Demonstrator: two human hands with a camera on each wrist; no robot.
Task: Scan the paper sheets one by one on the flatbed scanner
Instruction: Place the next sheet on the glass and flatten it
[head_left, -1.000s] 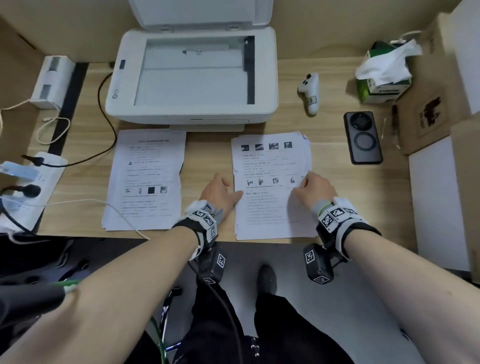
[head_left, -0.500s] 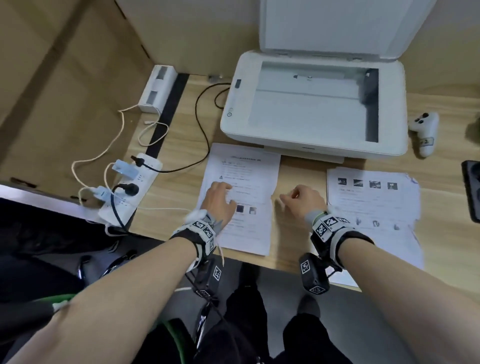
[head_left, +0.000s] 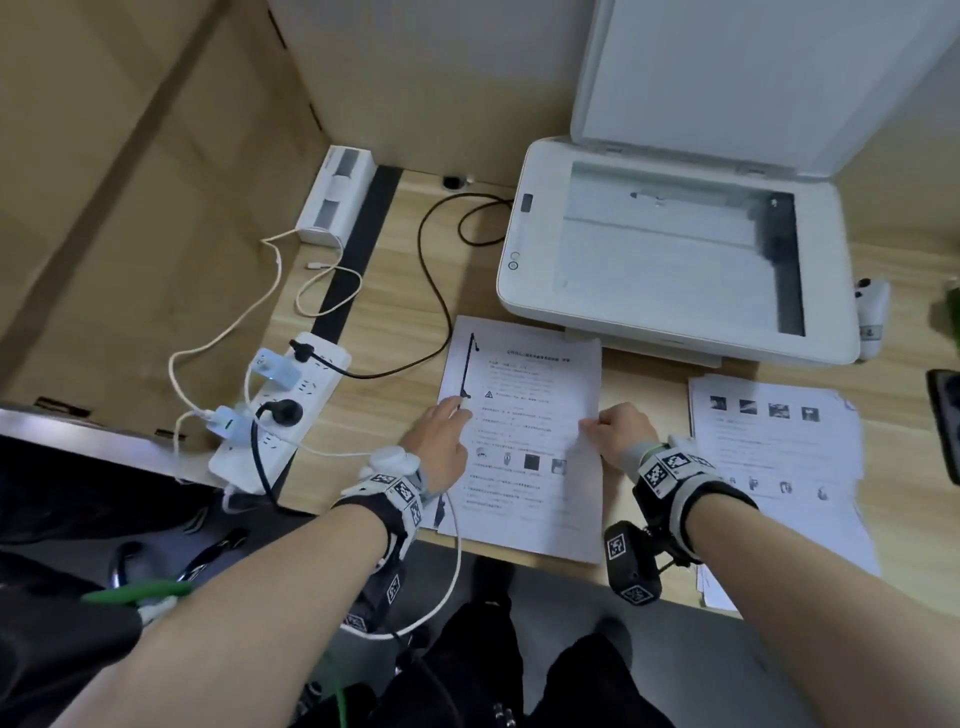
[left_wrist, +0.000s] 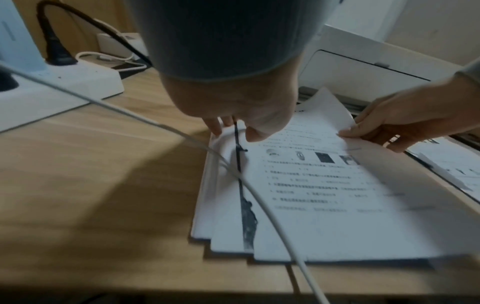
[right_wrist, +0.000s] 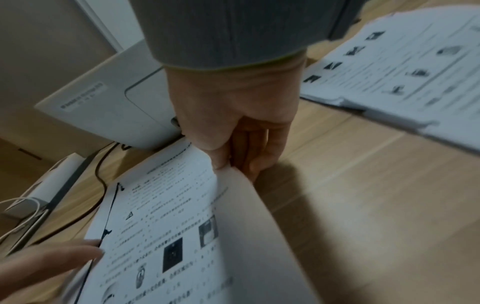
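The white flatbed scanner (head_left: 675, 249) stands at the back right, lid (head_left: 769, 83) up and glass bare. A left stack of printed sheets (head_left: 524, 467) lies in front of it. My left hand (head_left: 460, 410) presses straight fingers (left_wrist: 215, 127) on the stack's left edge. My right hand (head_left: 589, 426) pinches the right edge of the top sheet (right_wrist: 166, 205) between thumb and fingers (right_wrist: 221, 158), and that edge curls up off the stack. A second stack of sheets (head_left: 779, 467) lies to the right, untouched.
A white power strip (head_left: 280, 410) with plugs and trailing cables sits left of the sheets. A white box (head_left: 337, 197) stands against the cardboard wall. A white controller (head_left: 872, 312) and a dark phone (head_left: 945, 421) lie at the right edge. The desk's front edge (head_left: 519, 551) is just below the stacks.
Both hands moved from the right stack to the left stack, and the view swung left. The right hand took hold of the top sheet's right edge and raised it.
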